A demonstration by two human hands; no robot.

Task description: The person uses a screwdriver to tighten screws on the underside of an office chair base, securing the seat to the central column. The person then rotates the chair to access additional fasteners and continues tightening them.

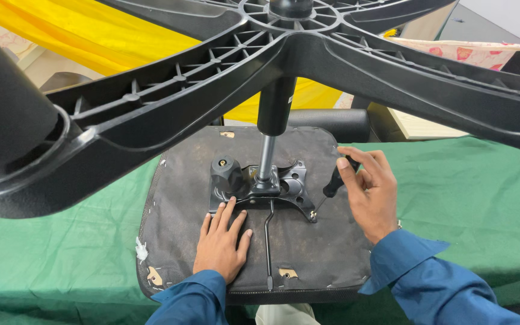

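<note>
A green cloth point(464, 198) covers the table, with yellow fabric point(61, 30) hanging behind at 11 o'clock. Nearest me, my left hand point(221, 244) lies flat, fingers released and spread, on the upturned seat point(176, 210), its dark fabric underside rough and torn at the corners. At 3 o'clock from it, my right hand point(365, 192) is clenched around a screwdriver point(334, 180) with a black handle, its thin shaft angled down to a screw at the corner of the plate point(293, 186). To drive it well, I judge the tip should sit square in the screw head, with steady downward pressure while the left palm keeps the seat from sliding. The plate is stamped black metal carrying a ribbed knob point(225, 171) and a thin bent lever point(268, 241). Beyond, a shiny steel cylinder point(266, 156) rises at 12 o'clock into the base point(308, 54), black moulded plastic with ribbed, honeycombed arms overhead.
</note>
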